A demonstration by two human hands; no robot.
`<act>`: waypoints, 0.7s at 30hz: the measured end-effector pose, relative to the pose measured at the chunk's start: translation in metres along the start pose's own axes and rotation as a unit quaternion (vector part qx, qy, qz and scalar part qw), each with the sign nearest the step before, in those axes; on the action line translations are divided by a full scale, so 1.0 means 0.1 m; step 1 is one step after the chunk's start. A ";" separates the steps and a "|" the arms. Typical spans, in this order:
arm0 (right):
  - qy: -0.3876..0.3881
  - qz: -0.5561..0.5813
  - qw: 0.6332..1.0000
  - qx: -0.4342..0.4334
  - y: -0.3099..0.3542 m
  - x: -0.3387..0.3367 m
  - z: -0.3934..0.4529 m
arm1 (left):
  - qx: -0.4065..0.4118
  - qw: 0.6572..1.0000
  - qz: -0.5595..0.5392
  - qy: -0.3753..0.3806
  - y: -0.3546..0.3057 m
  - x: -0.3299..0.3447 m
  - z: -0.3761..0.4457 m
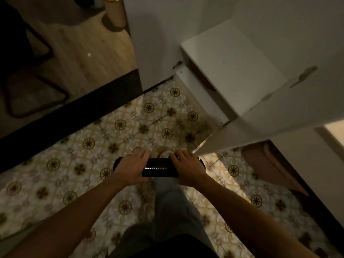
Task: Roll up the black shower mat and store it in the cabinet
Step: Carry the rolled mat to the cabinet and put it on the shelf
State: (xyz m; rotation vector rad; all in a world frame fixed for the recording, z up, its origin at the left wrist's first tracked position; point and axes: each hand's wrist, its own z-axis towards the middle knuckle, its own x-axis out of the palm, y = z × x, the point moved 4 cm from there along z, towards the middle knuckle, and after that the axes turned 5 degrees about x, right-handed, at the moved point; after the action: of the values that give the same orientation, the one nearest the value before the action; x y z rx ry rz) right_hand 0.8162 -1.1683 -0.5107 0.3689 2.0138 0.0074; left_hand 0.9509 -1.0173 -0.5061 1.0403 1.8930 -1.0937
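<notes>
The black shower mat (159, 168) is rolled into a tight, glossy tube and held level above the patterned floor. My left hand (133, 166) wraps its left end and my right hand (188, 167) wraps its right end; both ends are mostly hidden by my fingers. The white cabinet (232, 60) stands ahead and to the right, its top surface facing me. Its door (275, 116) is swung open towards me, and a dark gap shows under the top at the left corner.
The floor tiles (119, 127) carry a beige floral pattern. A black threshold strip (70, 112) crosses at the left, with a wooden floor beyond it. A brown panel (270, 164) lies low at the right. My legs stand below the mat.
</notes>
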 end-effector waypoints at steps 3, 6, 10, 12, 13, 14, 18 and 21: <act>0.005 0.020 0.999 0.026 -0.36 -0.18 0.51 | 0.022 1.000 0.019 0.001 0.32 -0.25 0.66; 0.002 0.031 0.997 0.065 -0.69 -0.41 0.96 | 0.050 0.999 0.003 0.016 0.60 -0.57 1.25; -0.012 0.037 0.994 0.107 -1.05 -0.71 1.41 | 0.074 0.997 0.000 0.024 0.91 -1.03 1.93; -0.026 0.044 0.991 0.124 -1.18 -0.84 1.61 | 0.092 0.995 0.006 0.025 1.05 -1.21 2.23; -0.031 0.048 0.990 0.126 -1.24 -0.88 1.72 | 0.107 0.994 0.016 0.028 1.13 -1.28 2.37; -0.039 0.056 0.989 0.128 -1.30 -0.91 1.83 | 0.125 0.991 0.021 0.032 1.21 -1.34 2.51; -0.077 0.080 0.980 0.167 -1.54 -1.03 2.26 | 0.182 0.981 0.036 0.056 1.60 -1.48 3.11; -0.095 0.108 0.967 0.209 -1.72 -0.86 2.66 | 0.270 0.957 0.077 0.068 1.86 -1.47 3.66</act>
State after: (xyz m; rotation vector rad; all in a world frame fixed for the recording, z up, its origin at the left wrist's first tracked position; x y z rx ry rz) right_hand 1.0409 -1.3960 -0.5858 0.8255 1.7674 -0.3092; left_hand 1.2433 -1.3310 -0.5873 1.5703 1.6104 -1.5204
